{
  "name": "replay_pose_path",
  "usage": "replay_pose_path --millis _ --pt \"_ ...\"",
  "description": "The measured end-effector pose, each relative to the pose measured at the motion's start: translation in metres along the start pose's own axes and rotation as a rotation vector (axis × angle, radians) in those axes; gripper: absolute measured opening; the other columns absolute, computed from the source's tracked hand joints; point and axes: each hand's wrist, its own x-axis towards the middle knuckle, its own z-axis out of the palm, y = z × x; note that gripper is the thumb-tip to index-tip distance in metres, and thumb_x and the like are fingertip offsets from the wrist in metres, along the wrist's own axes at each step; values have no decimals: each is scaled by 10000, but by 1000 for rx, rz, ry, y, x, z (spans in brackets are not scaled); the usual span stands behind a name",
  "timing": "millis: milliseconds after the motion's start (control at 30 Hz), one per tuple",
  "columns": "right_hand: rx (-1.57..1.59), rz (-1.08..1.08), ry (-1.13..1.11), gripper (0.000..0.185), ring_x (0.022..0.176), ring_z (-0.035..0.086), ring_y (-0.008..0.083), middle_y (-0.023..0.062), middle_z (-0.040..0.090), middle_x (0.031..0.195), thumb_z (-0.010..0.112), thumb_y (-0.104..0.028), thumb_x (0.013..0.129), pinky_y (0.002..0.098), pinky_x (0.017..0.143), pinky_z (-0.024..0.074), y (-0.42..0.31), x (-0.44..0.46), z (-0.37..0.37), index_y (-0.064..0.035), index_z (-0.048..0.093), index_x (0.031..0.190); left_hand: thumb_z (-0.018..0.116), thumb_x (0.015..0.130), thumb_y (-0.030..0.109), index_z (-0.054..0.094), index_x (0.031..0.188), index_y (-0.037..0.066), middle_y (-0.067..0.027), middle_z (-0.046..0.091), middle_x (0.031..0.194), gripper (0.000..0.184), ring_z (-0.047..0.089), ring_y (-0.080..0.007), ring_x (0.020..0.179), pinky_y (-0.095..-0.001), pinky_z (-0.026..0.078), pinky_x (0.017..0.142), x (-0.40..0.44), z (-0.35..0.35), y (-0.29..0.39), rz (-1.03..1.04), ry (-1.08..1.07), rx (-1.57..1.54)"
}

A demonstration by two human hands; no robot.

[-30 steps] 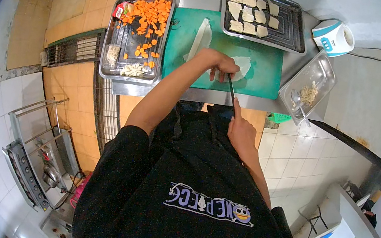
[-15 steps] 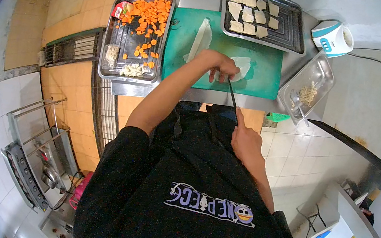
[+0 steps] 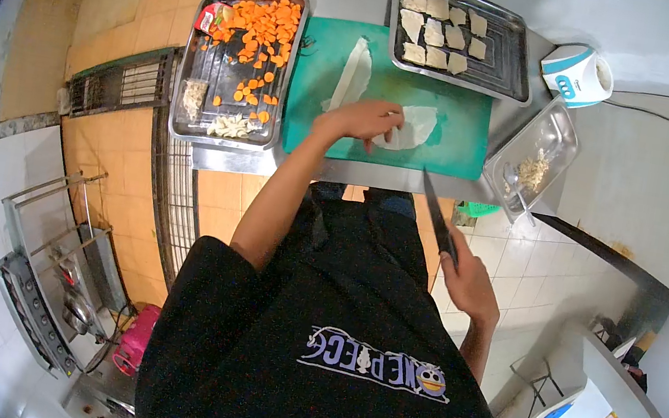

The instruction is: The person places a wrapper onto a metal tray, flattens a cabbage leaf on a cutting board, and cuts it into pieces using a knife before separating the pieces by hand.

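Note:
On the green cutting board (image 3: 448,153) lies a pale, thin flat sheet (image 3: 414,129); its kind is unclear. My left hand (image 3: 363,121) is at the sheet's left end, fingers curled down onto it, with the fingertips partly hidden. A second pale strip (image 3: 354,76) lies lengthwise on the board, left of the sheet. In my right hand (image 3: 471,285) is a knife (image 3: 437,212) with a dark blade. Its tip points up toward the board's front edge, apart from the sheet.
A left tray (image 3: 184,71) holds sliced carrots (image 3: 263,23), a red packet (image 3: 207,16) and chopped white pieces (image 3: 234,127). Pale squares lie on the back tray (image 3: 512,80). At right stand a white-and-blue appliance (image 3: 577,76) and a metal pan (image 3: 561,131) with pale bits and a spoon.
My right hand has drawn the knife away from the sheet, back and to the right. My left hand has shifted left, showing more of the sheet.

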Motion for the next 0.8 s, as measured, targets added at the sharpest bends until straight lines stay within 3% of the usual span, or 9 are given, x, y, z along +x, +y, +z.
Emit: replay_pose_path --millis 67,100,167,200,267,367,500,667,800 --pt "23 -2 62 584 854 672 501 283 691 895 511 -254 1022 593 762 509 8 9 4 -225 323 1574 548 1020 359 616 1248 71 -172 685 1122 374 719 -308 1014 -417 602 710 -16 8 0 -10 388 289" --pt "29 2 147 582 854 673 497 278 694 900 511 -255 1024 586 760 512 9 17 7 -220 326 1575 548 1020 359 616 1248 71 -172 685 1122 374 719 -308 1014 -417 602 710 -18 15 -6 -10 391 293" --pt "2 101 209 578 849 678 485 270 697 905 508 -261 1029 569 753 514 4 35 9 -209 331 1576 689 931 341 614 1258 112 -171 683 1146 407 707 -317 1022 -473 581 825 -20 29 -16 120 829 605" --pt "5 88 208 578 849 678 485 270 697 905 508 -261 1029 569 753 514 6 43 12 -209 331 1576 689 931 341 614 1258 112 -171 683 1146 407 707 -317 1022 -473 581 825 -20 34 -15 114 839 612" --pt "59 3 376 564 855 679 462 281 687 912 536 -227 1023 518 757 506 20 63 28 -192 379 1564 823 789 319 599 1218 126 -132 656 1166 521 659 -367 1084 -524 552 833 -14 45 -9 64 965 713" --pt "56 -42 360 581 842 681 478 280 688 877 519 -279 1023 566 754 518 40 86 36 -222 343 1574 888 707 352 580 1234 108 -135 637 1215 657 625 -371 1148 -521 540 871 -3 53 -11 -67 930 853" --pt "66 -40 338 584 845 677 480 281 688 878 528 -285 1018 572 760 519 52 96 33 -229 348 1571 880 720 394 538 1347 122 -157 684 1192 764 631 -386 1167 -546 540 913 1 53 -4 -205 849 884" --pt "86 -120 404 590 847 672 486 291 687 896 541 -275 1010 581 762 517 67 106 31 -237 349 1567 880 712 399 701 1121 151 -146 736 1045 511 665 -371 1101 -564 525 905 -1 50 7 -301 778 842" --pt "107 -178 432 594 859 667 496 298 689 913 551 -258 1006 589 762 509 71 116 25 -214 351 1564 861 737 383 733 996 151 -142 741 991 371 674 -372 1080 -541 528 895 4 48 -7 -260 766 806"
